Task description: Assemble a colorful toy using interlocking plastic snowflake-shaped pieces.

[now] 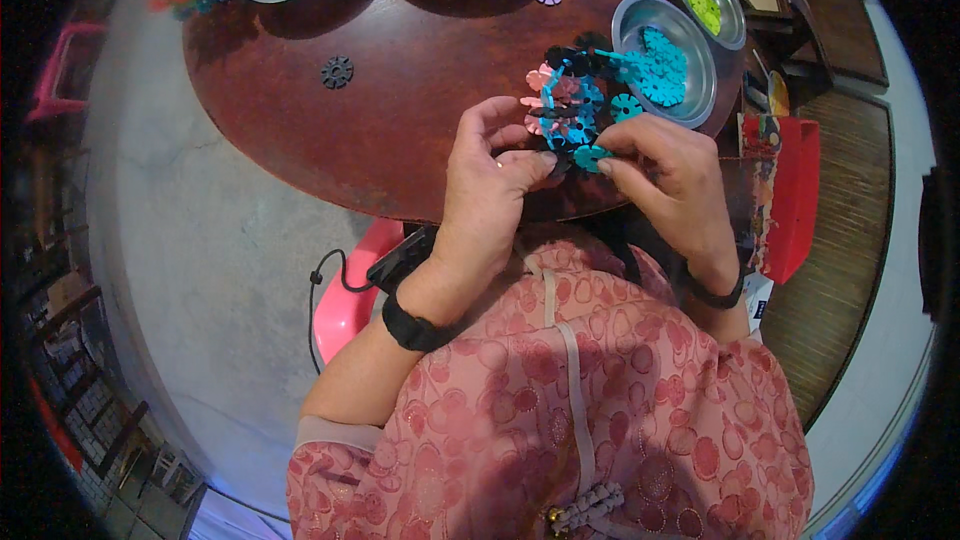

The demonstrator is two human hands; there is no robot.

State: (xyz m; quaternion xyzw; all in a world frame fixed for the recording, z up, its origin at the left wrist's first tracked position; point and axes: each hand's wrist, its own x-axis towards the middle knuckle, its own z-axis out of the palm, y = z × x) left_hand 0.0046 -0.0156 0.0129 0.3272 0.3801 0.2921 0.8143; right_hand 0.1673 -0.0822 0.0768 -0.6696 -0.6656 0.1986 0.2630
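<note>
Both hands, left hand (490, 175) and right hand (665, 165), grip my half-built snowflake-disc cluster (565, 105); I judge plenty left, teal discs (662, 65) fill 1 bowl (628, 25).

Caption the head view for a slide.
Both hands, left hand and right hand, hold a snowflake-disc cluster over a round table.

A round, dark reddish-brown table (400, 90) stands on a pale grey concrete floor (200, 270). A pink plastic stool (345, 305) sits just below the table's near edge; a woven brown mat (850, 240) covers the floor on the right
</note>
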